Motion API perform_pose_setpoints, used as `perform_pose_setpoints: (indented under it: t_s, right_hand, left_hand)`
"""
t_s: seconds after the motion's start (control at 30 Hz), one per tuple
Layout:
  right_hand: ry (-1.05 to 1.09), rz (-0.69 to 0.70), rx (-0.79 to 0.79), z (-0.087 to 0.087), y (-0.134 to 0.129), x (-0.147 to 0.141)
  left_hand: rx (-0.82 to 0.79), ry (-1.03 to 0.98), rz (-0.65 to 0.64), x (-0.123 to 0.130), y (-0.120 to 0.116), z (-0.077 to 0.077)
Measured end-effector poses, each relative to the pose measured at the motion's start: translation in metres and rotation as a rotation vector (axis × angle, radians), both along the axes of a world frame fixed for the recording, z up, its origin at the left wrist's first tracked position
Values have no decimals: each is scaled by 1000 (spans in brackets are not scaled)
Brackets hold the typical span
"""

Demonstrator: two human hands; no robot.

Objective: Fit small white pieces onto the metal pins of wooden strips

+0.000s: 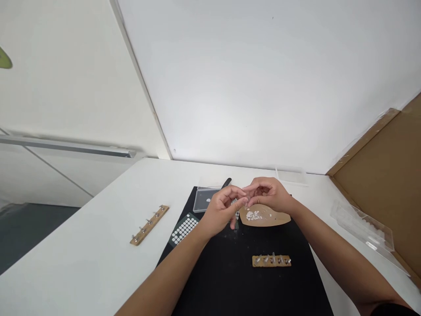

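My left hand (223, 208) and my right hand (269, 193) meet fingertip to fingertip above the black mat (217, 272). Thumbs and forefingers are pinched together around something small and maybe see-through, too hidden to name. Just below my right hand lies a tan, curved-edged sheet or shallow tray (263, 223) with a heap of small white pieces (253, 215) on it. A dark green sheet with rows of white round dots (183, 229) lies left of my left wrist. Nearer me on the mat is a wooden strip (271, 261) bearing several clear pegs and metal bits.
A second wooden strip (149, 224) with metal pieces lies on the white table (108, 245) at left. Behind my left hand are a shallow clear box (201, 202) and a black handle (226, 182). Clear plastic containers (363, 228) stand at right, near a brown panel (388, 175).
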State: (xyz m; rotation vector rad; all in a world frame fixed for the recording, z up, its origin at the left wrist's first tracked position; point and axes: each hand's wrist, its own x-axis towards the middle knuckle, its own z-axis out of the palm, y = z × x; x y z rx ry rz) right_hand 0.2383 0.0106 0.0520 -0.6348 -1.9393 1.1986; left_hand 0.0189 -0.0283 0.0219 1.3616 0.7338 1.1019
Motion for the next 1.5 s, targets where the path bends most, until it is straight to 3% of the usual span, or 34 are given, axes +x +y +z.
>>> perform_pose_setpoints:
  t_s: [0.17,0.3,0.43,0.53,0.67,0.77,0.9,1.03,1.2,1.37,1.5]
  right_hand:
    - [-64,-85,313,-7,-12,2]
    - [-129,-109,384,-15,-22,5]
    - [-206,-153,424,-22,-33,10]
    - [-238,-230,351,-29,-41,17]
    - [-312,-391,247,-41,-51,37]
    - [-385,-567,248,-51,-60,56]
    - [-367,-729,239,-59,-68,75]
    - [-346,-765,255,-60,-67,81]
    - [-417,-679,290,-67,-65,81]
    - [-455,-658,314,-72,-65,78]
    - [-439,-671,318,-69,-66,69]
  left_hand:
    - [-101,-150,-6,7,1,-6]
    - [-106,-111,-41,14,1,-14]
    - [40,29,-8,19,-2,-14]
    - [326,339,173,15,-2,-13]
    - [683,982,545,-2,10,-19]
    - [723,1330,671,-14,19,-29]
    - [577,1622,665,-17,20,-38]
    - [485,1640,554,-14,18,-39]
    - [458,1588,536,-14,20,-35]
    - [579,1567,589,-10,22,-28]
    - [615,1466,551,7,12,-23]
